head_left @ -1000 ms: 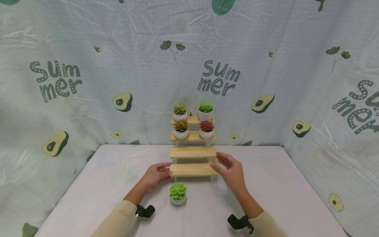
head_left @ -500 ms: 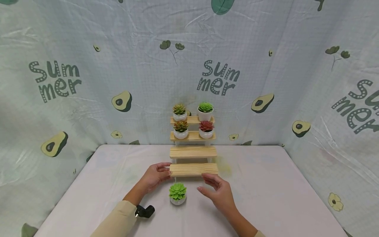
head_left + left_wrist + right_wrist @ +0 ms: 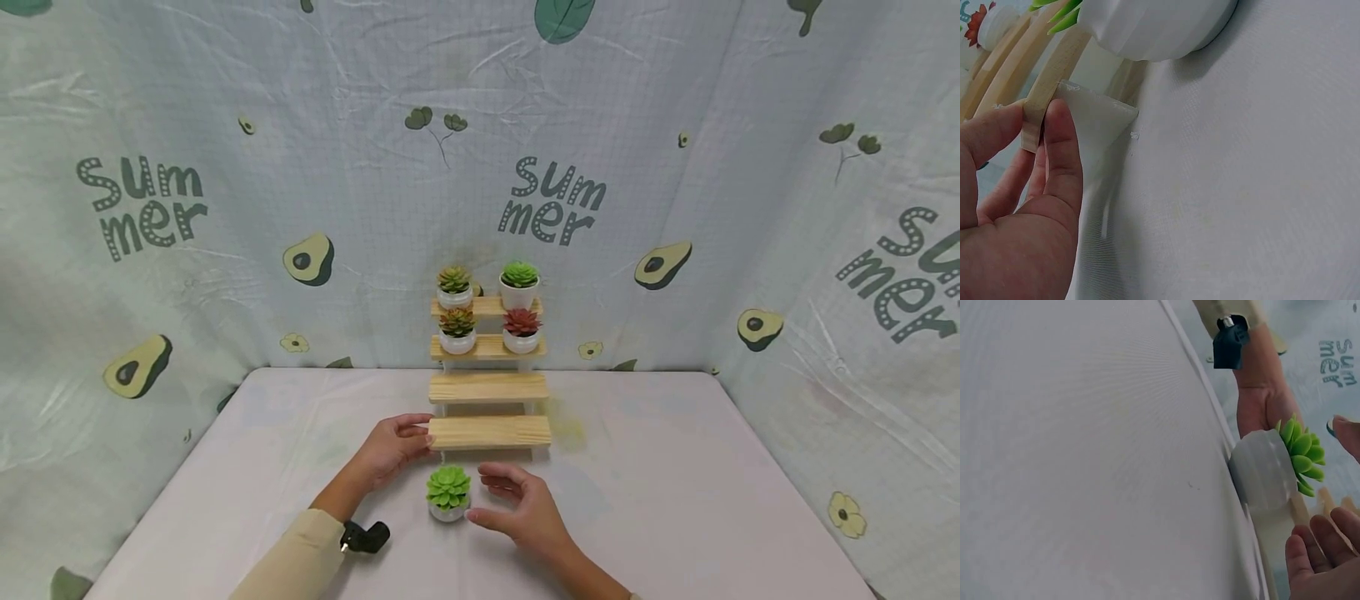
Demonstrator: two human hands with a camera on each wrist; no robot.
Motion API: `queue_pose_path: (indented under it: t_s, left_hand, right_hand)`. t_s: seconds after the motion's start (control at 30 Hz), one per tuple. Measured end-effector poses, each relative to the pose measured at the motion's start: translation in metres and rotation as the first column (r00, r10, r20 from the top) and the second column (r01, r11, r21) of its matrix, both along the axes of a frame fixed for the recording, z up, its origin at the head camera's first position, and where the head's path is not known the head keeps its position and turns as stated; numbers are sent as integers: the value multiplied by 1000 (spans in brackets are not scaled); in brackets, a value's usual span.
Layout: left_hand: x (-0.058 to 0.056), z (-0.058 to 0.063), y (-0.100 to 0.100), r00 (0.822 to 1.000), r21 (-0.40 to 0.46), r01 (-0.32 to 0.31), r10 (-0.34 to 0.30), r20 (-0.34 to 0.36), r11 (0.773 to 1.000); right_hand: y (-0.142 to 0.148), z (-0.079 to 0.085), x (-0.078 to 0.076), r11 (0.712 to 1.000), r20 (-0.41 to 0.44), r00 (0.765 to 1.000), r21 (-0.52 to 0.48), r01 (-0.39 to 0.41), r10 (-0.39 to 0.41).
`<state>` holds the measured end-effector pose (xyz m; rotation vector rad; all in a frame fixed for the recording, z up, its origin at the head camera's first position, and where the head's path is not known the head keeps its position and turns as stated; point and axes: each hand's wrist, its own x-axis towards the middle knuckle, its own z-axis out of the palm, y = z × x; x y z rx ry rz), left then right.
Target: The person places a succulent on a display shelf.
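A wooden tiered plant stand point(image 3: 489, 432) with clear legs stands mid-table in the head view. My left hand point(image 3: 392, 452) pinches the left end of its lowest board; the left wrist view shows thumb and fingers on the board end point(image 3: 1040, 103). In front of the stand sits a bright green succulent point(image 3: 447, 493) in a white pot, upright on the table. Just right of that pot is my right hand point(image 3: 528, 510), thumb and fingers spread and bent, apart from it. The right wrist view shows the pot point(image 3: 1263, 472) with the fingers point(image 3: 1329, 540) beside it, holding nothing.
On the top board stand an olive-green succulent point(image 3: 454, 282) and a green succulent point(image 3: 519, 282). One tier down are an orange-green succulent point(image 3: 457, 327) and a red succulent point(image 3: 521, 327). A patterned sheet point(image 3: 360, 167) hangs behind the white table point(image 3: 637, 467).
My right hand has left the stand's right side and come down and left to beside the green succulent. My left hand keeps its hold on the lowest board.
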<state>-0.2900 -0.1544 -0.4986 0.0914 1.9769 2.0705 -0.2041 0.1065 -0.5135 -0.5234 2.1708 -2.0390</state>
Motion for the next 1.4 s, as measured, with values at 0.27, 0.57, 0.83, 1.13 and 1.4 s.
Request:
queue_pose_path:
  t_s: [0.27,0.57,0.83,1.13,1.4]
  left_hand:
    - [1,0,0,1000,9,12,-12,-7,1000]
    - [2,1,0,1000,4,-5,5,10,1000]
    - [4,3,1,999,0,-21,21,27,1000]
    - [3,4,0,1000,12,5,-5,4,1000]
    - [2,-1,-1,1000,-1,-4,4,2,1000]
  right_hand:
    - [-10,-2,-2,997,29,997,17,-77,77]
    - [-22,-6,-6,994,99,992,68,-85,78]
    - [-30,-7,-9,994,78,995,84,-70,64]
    - [-36,-6,-13,991,58,996,118,-71,64]
    - [-38,-7,-17,991,72,995,108,-82,74]
